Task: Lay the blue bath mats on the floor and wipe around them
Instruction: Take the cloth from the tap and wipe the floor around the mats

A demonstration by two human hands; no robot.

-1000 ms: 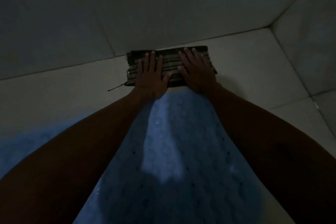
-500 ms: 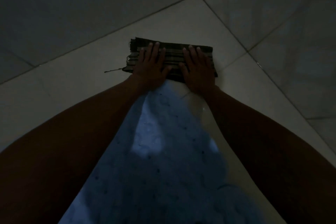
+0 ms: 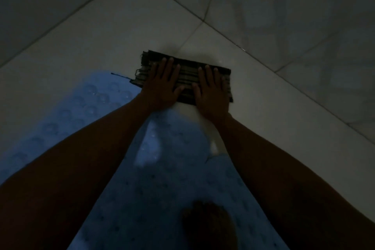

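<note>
A folded dark striped cloth (image 3: 187, 79) lies flat on the pale tiled floor (image 3: 105, 32), just beyond the far edge of the mats. My left hand (image 3: 162, 85) presses its left half with fingers straight and spread. My right hand (image 3: 212, 91) presses its right half the same way. One blue bath mat (image 3: 85, 107) with round suction bumps lies at the left, and a second blue mat (image 3: 162, 189) lies under my arms. The room is very dim.
Tiled walls (image 3: 294, 16) meet in a corner at the top of the view, close behind the cloth. A bare foot (image 3: 209, 225) stands on the near mat at the bottom. A loose thread (image 3: 119, 75) trails from the cloth's left end.
Both hands have slid the cloth along the floor to the right, past the corner of the mat toward the right wall. The left mat has come into view and a foot appears below.
</note>
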